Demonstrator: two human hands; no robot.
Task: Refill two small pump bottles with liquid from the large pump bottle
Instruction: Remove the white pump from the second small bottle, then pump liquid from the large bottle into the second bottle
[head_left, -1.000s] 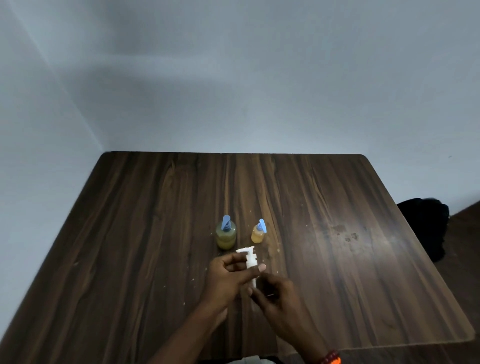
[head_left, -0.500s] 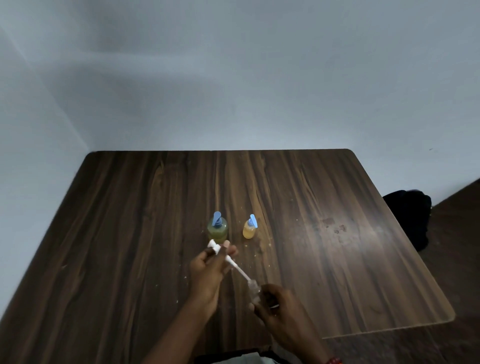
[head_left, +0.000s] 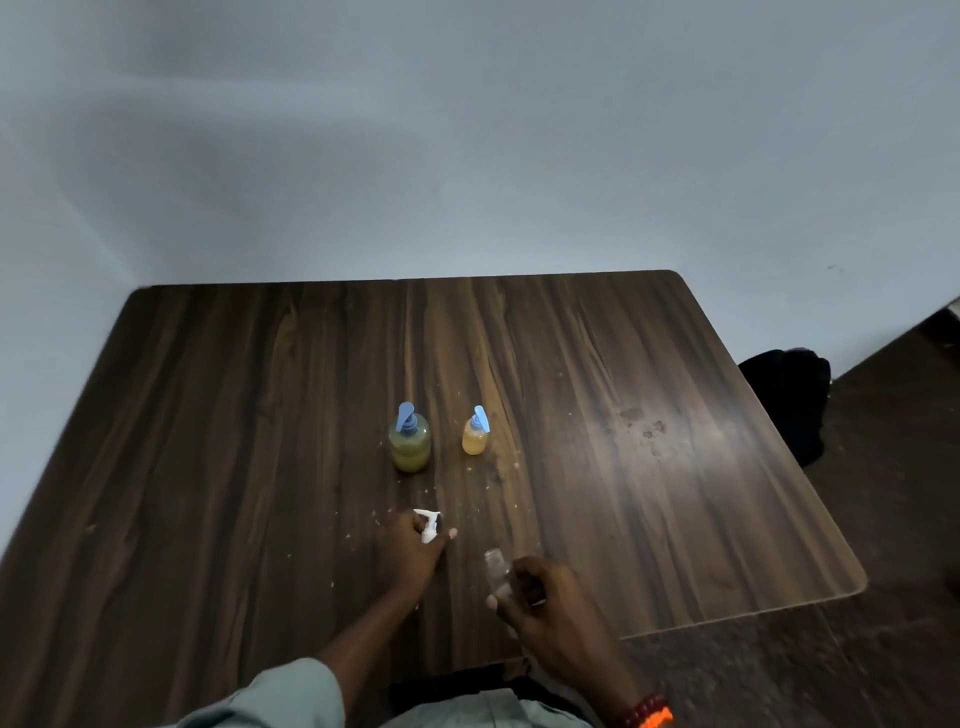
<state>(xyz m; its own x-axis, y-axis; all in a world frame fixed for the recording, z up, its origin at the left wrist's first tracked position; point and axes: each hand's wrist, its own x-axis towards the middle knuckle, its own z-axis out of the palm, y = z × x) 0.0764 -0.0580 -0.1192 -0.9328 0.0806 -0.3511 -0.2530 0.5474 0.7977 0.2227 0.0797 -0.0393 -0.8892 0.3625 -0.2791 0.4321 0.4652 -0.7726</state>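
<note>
The left hand (head_left: 413, 553) covers most of the white pump top (head_left: 429, 525). The clear little bottle (head_left: 497, 570) is blurry, and the right hand (head_left: 540, 603) hides its bottom. The table (head_left: 208, 467) is cut off at its near left corner. The dark thing (head_left: 787, 400) past the right edge is too dim to tell.

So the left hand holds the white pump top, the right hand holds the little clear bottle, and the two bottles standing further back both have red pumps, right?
Not quite. In the head view, the larger bottle and the smaller bottle have blue pumps, not red. The rest stands: the left hand holds the white pump top, the right hand the clear bottle.
</note>
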